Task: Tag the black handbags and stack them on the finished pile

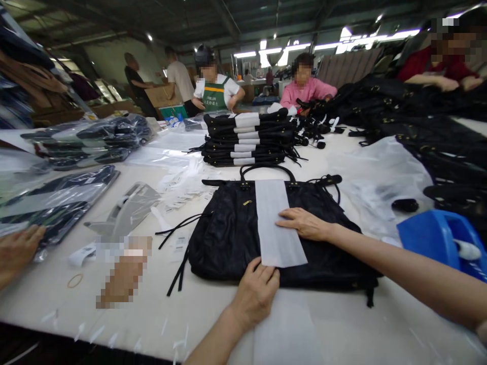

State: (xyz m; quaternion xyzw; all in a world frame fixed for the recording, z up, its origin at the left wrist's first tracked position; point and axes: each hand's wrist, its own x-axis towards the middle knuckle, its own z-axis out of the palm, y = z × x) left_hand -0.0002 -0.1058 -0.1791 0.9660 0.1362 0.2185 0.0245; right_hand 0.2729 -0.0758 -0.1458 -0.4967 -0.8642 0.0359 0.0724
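Observation:
A black handbag (224,238) lies flat on the white table, its handles pointing away from me. Down its middle runs a white strip of paper or foam sheet (272,213). My right hand (306,224) lies on the strip with fingers stretched out, pressing it against the bag. At the strip's near end, my left hand (258,286) has its fingers bent over and closed on the edge. More white sheet (285,324) sticks out on the table from the bag's near side. Thin black cords (178,223) trail off the bag's left side.
Behind the bag stands a stack of black bags with white bands (247,139). A tape dispenser (131,208), rubber band (75,281) and labels lie left. A blue dispenser (437,238) sits right. Another person's hand (21,251) touches a plastic-wrapped bag (64,197). Co-workers stand across the table.

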